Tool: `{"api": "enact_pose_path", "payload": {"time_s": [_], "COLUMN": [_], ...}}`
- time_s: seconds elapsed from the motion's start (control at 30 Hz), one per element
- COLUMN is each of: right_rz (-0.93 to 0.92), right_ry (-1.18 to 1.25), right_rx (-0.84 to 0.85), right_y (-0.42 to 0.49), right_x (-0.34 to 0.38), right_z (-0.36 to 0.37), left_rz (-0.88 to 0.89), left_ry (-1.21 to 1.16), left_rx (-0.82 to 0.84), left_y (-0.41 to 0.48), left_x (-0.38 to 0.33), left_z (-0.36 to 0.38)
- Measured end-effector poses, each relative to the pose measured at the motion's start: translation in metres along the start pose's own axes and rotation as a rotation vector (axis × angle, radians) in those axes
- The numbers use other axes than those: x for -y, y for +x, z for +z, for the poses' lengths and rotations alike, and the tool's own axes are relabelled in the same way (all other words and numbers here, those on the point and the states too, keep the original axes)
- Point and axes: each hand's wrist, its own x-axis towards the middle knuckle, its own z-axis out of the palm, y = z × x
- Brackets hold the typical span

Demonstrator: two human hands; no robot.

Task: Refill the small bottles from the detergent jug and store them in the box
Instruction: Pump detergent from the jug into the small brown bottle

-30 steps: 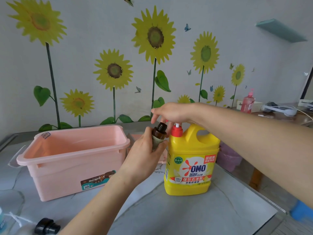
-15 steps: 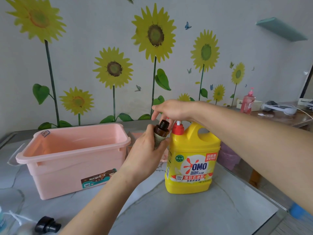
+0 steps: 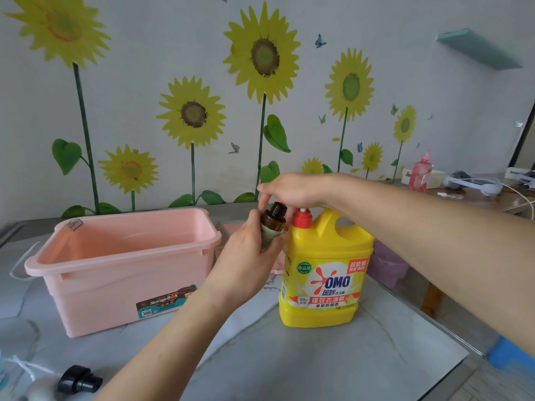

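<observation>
While the left grip (image 3: 246,264) clasps the small brown bottle (image 3: 273,222), mouth up, the right grip (image 3: 292,191) just above it curls over the pump (image 3: 301,219) of the yellow detergent jug (image 3: 324,256) on the counter (image 3: 318,366). Pink box (image 3: 130,273) sits open-topped, left of both hands.

Sunflower stickers (image 3: 263,53) cover the wall — a pink pump bottle (image 3: 420,173) stands far right.

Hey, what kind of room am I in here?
Likely a home room, maybe a utility corner: sunflower wall stickers, a marble-look table bearing an OMO detergent jug, and a pink storage box.
</observation>
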Motion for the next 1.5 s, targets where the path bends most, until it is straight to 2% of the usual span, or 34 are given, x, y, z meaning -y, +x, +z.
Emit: {"api": "enact_pose_path", "payload": {"time_s": [0.13, 0.3, 0.43, 0.7, 1.23, 1.33, 1.5], "right_rz": [-0.006, 0.009, 0.007, 0.002, -0.007, 0.000, 0.007], "right_ry": [0.098, -0.016, 0.063, 0.004, 0.092, 0.031, 0.036], "right_rx": [0.001, -0.022, 0.024, -0.002, -0.010, -0.029, 0.018], "right_y": [-0.001, 0.000, -0.002, -0.002, 0.000, 0.001, 0.000], "right_x": [0.000, 0.003, 0.003, 0.003, 0.000, -0.003, 0.002], "right_z": [-0.006, 0.002, -0.004, 0.001, -0.007, 0.002, -0.005], "left_rz": [0.009, 0.010, 0.003, 0.001, 0.019, 0.017, 0.007], "left_ry": [-0.003, -0.016, -0.027, -0.011, -0.033, -0.033, -0.038], "left_rx": [-0.011, -0.006, -0.003, -0.011, -0.009, -0.001, 0.008], "left_y": [-0.001, 0.000, -0.001, 0.000, 0.000, 0.000, -0.001], "left_x": [-0.002, 0.000, -0.001, -0.001, -0.003, -0.001, -0.001], "left_z": [-0.002, -0.001, -0.001, -0.002, -0.001, 0.000, 0.002]}}
